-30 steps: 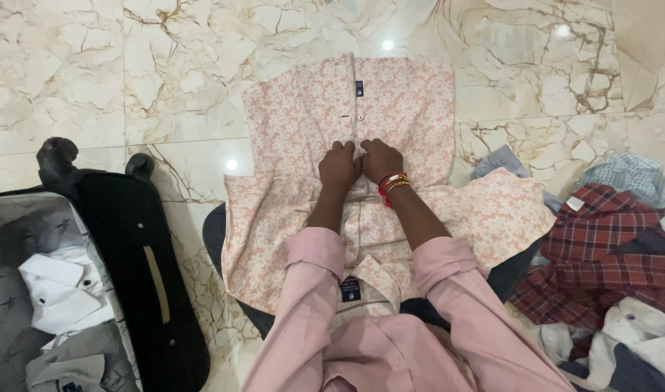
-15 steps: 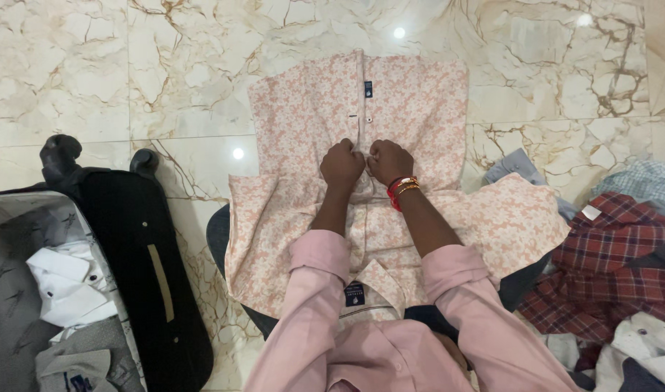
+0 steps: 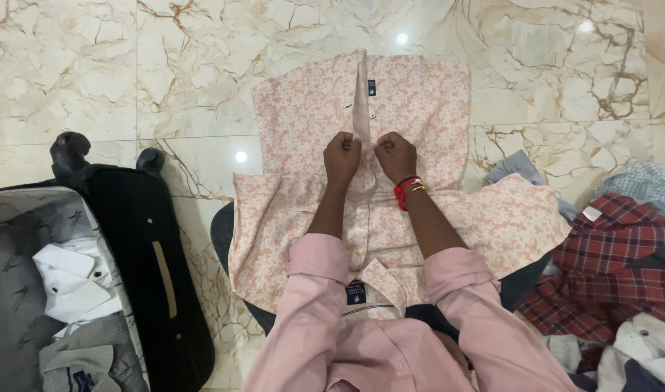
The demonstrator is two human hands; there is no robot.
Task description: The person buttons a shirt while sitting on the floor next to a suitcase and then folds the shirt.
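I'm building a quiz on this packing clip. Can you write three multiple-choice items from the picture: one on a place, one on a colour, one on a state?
1. Where does the open suitcase lie?
A. To the person's left
B. To the person's right
C. Beyond the shirt, at its far end

2. What colour is the spread shirt under the hands?
A. Plain navy
B. Pale pink with a small white pattern
C. Red check

3. How do the left hand and right hand stand?
A. Flat, palms down, far apart
B. Lifted clear of the cloth
C. Closed, side by side at the shirt's front placket

Answers: 1 A, it fills the lower left on the marble floor. 2 B, the check shirts lie in the pile at the right. 3 C, both fists pinch the cloth at the button strip.
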